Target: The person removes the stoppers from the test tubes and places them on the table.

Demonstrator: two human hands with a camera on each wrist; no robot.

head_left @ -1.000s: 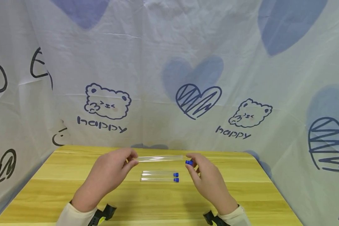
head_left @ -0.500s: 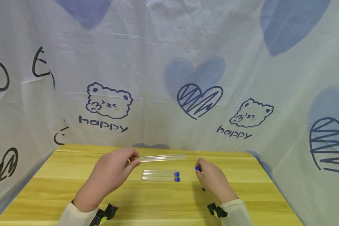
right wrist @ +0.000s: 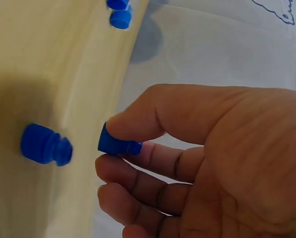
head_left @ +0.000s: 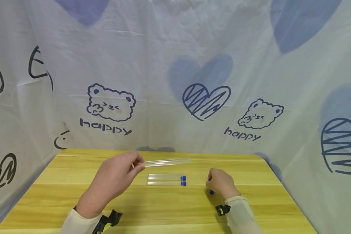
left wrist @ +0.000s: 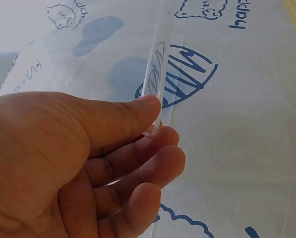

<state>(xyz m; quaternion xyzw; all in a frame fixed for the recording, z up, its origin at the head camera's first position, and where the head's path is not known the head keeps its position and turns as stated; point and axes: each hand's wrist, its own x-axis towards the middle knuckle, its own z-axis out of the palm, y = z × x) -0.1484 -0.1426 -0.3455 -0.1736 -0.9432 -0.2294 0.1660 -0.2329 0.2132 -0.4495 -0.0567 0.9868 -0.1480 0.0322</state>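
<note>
My left hand (head_left: 120, 172) pinches one end of a clear test tube (head_left: 167, 162) between thumb and fingers. The tube points right, tilted slightly up, and its far end bears no cap. In the left wrist view the rounded tip of the tube (left wrist: 155, 74) shows between thumb and forefinger. My right hand (head_left: 222, 183) is low over the table on the right. Its thumb and fingers grip a blue stopper (right wrist: 113, 142), ribbed end toward the palm. A second blue stopper (right wrist: 41, 144) lies on the table close beside the hand.
Two clear test tubes with blue stoppers, a rear tube (head_left: 165, 177) and a front tube (head_left: 165, 183), lie side by side mid-table. The wooden table (head_left: 134, 214) ends at a patterned white cloth (head_left: 158, 123) behind and at the sides.
My right hand has moved right and down, away from the tube's uncapped end, with the blue stopper still in its fingers. The left hand stays almost still, holding the test tube.
</note>
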